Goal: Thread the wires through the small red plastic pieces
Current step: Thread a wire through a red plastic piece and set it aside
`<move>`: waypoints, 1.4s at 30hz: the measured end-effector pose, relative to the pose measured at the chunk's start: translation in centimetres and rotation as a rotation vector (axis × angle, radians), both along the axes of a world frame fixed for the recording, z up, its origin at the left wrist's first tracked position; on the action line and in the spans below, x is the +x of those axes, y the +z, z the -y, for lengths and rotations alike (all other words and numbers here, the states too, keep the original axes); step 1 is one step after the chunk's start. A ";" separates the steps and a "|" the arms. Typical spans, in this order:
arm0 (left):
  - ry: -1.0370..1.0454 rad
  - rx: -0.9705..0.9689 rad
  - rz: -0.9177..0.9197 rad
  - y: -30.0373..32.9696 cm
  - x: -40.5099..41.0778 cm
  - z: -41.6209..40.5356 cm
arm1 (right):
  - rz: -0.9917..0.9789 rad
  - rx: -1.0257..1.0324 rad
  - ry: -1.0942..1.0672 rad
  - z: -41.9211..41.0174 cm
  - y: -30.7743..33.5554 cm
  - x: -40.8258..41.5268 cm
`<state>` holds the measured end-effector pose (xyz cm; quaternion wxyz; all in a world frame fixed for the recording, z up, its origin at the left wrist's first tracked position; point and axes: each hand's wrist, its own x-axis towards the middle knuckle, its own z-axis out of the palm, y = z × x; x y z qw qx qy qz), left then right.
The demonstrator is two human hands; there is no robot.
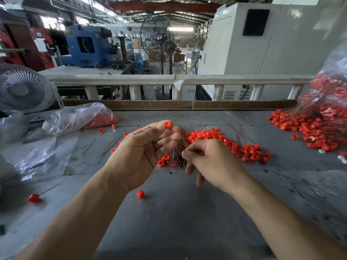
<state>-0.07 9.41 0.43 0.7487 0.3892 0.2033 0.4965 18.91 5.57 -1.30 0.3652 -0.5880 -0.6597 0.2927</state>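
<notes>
The right hand (212, 162) covers the lower end of the wire bundle (178, 149), so whether its fingertips pinch a strand cannot be told. The bag of red pieces (330, 102) is cut off by the right edge. Both forearms leave the bottom edge.

Wire bundle (178, 152) on counter (187, 212) at frame centre, plastic pieces (225, 141) heaped just right of it, bag (78, 117) at left, desk fan (22, 89) upper left behind bag, second bag (332, 87) far right, railing (169, 79) behind counter
</notes>
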 end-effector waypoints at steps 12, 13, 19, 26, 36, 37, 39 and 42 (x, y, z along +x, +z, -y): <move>0.004 -0.146 -0.064 -0.9 -0.1 -0.6 | 0.420 0.077 -0.505 -2.7 -1.3 5.7; 0.010 -0.136 -0.076 -1.0 -0.1 -0.6 | 0.413 0.067 -0.483 -2.7 -1.5 5.7; 0.058 -0.055 -0.150 -1.2 0.4 -0.4 | 0.379 0.168 -0.317 -2.9 -2.3 3.6; 0.061 -0.037 -0.209 -1.0 0.6 0.1 | 0.548 0.196 -0.253 -3.2 -2.4 2.7; 0.037 -0.016 -0.255 -1.0 0.8 0.3 | 0.438 0.213 -0.299 -3.3 -2.1 2.7; 0.035 -0.014 -0.258 -1.1 0.8 0.3 | 0.399 0.226 -0.315 -3.3 -2.1 2.7; 0.032 -0.010 -0.266 -1.1 0.9 0.3 | 0.311 0.240 -0.351 -3.3 -1.9 2.8; 0.031 -0.006 -0.278 -1.0 1.0 0.4 | 0.175 0.246 -0.378 -3.3 -1.7 2.8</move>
